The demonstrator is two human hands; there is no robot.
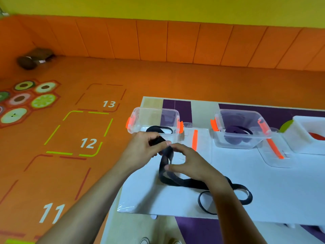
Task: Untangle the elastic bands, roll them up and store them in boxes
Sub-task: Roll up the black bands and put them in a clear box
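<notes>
A long black elastic band [184, 182] lies on the white board [263, 191], its loose end looping at the right. My left hand [146, 148] grips the rolled-up start of this band just in front of the left clear box [154, 120], which holds another black band. My right hand [191, 164] pinches the band between thumb and fingers beside the roll. A second clear box [241, 129] to the right holds rolled purple bands.
Two clear lids with orange strips [195, 140] [274, 150] lie beside the boxes. A white tray [307, 136] with something red stands at the far right. The orange floor with numbered squares [88, 143] lies left of the low table.
</notes>
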